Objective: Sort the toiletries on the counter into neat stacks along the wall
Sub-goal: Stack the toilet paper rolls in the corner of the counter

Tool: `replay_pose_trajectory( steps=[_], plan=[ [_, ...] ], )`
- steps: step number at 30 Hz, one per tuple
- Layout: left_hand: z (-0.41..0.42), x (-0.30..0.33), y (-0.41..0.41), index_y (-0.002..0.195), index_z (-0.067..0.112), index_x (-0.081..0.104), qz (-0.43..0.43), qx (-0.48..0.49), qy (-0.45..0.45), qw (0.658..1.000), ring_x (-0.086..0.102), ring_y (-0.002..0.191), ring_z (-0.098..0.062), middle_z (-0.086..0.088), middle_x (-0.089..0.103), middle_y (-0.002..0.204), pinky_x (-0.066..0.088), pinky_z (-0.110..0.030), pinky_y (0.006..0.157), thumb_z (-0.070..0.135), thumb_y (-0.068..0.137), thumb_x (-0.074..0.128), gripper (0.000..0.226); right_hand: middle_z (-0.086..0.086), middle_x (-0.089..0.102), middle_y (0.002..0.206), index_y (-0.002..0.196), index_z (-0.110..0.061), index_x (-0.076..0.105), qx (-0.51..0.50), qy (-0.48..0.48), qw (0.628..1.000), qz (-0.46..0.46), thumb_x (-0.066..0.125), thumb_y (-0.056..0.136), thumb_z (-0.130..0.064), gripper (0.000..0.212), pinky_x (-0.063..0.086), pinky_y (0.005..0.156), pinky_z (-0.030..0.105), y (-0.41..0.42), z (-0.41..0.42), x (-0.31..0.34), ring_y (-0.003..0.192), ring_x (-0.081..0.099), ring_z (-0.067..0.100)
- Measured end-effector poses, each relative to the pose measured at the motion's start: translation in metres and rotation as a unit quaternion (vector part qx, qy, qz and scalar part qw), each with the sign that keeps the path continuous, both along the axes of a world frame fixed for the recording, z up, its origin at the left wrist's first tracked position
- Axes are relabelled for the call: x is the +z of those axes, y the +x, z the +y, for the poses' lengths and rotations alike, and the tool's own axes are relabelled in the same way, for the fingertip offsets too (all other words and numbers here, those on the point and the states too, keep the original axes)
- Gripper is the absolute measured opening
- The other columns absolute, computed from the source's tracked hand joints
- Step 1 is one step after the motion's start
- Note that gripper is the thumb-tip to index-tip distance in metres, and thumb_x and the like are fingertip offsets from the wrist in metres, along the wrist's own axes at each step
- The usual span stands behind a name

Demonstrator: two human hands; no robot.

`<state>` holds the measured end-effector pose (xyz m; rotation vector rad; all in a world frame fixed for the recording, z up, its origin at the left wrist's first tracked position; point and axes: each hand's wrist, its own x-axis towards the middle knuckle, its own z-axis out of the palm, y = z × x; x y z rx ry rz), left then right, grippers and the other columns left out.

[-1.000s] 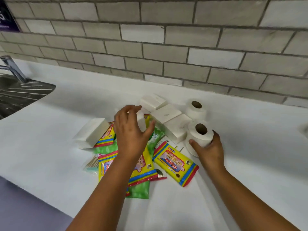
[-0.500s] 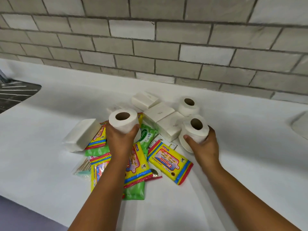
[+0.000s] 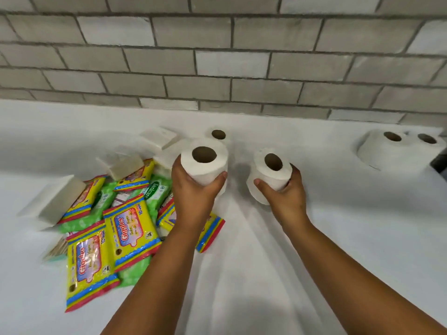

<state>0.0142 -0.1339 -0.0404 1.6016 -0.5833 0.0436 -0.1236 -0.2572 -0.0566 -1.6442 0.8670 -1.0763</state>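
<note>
My left hand [image 3: 193, 197] grips a white toilet roll [image 3: 205, 163] held upright above the pile. My right hand [image 3: 285, 199] grips a second toilet roll [image 3: 271, 172] just right of it. A third roll [image 3: 219, 135] stands behind them on the white counter [image 3: 338, 226]. The pile at the left holds yellow Giggles wipe packs [image 3: 130, 228], green Sanicare packs [image 3: 154, 192] and several white wrapped soap bars [image 3: 55, 199]. Two more toilet rolls [image 3: 387, 148] stand side by side near the wall at the far right.
A grey brick-tile wall [image 3: 229, 61] runs along the back of the counter. A packet of cotton swabs [image 3: 56, 250] pokes out from the pile's left side. A dark object [image 3: 441, 163] shows at the right edge.
My left hand lifted a toilet roll out of the pile, and both hands have carried their rolls to the right. The view has swung right, so the sink is gone and two rolls appear.
</note>
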Motion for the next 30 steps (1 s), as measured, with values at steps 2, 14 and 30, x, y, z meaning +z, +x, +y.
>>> replay_pose_trajectory(
  steps=[2,14,30],
  plan=[
    [-0.022,-0.005,-0.027,0.129,0.027,0.044,0.010,-0.024,0.009,1.000,0.054,0.119,-0.011,0.007,0.055,0.128,0.047,-0.039,0.101,0.039,0.059,0.088,0.084,-0.031,0.054,0.109,0.104,-0.054,0.044,-0.007,-0.005,1.000,0.004,0.087,0.067,-0.027,0.062,0.047,0.088,0.020,-0.026,-0.015,0.003,0.102,0.056,-0.008],
    [-0.153,-0.015,-0.193,0.128,0.030,0.045,0.008,-0.157,0.039,0.987,0.057,0.112,-0.007,0.013,0.057,0.123,0.052,-0.035,0.095,0.043,0.059,0.089,0.083,-0.032,0.051,0.110,0.118,-0.045,0.042,-0.088,-0.001,0.996,0.020,0.087,0.066,-0.033,0.069,0.042,0.090,0.015,-0.200,-0.117,-0.013,0.103,0.054,-0.006],
    [-0.285,-0.016,-0.291,0.107,0.023,0.065,-0.009,-0.276,0.048,0.960,0.069,0.095,-0.008,0.009,0.071,0.103,0.057,-0.030,0.081,0.018,0.063,0.089,0.050,-0.018,0.059,0.117,0.124,-0.029,0.051,-0.174,-0.002,0.984,0.036,0.085,0.069,-0.029,0.065,0.045,0.082,0.010,-0.300,-0.259,-0.015,0.105,0.057,0.000]
  ],
)
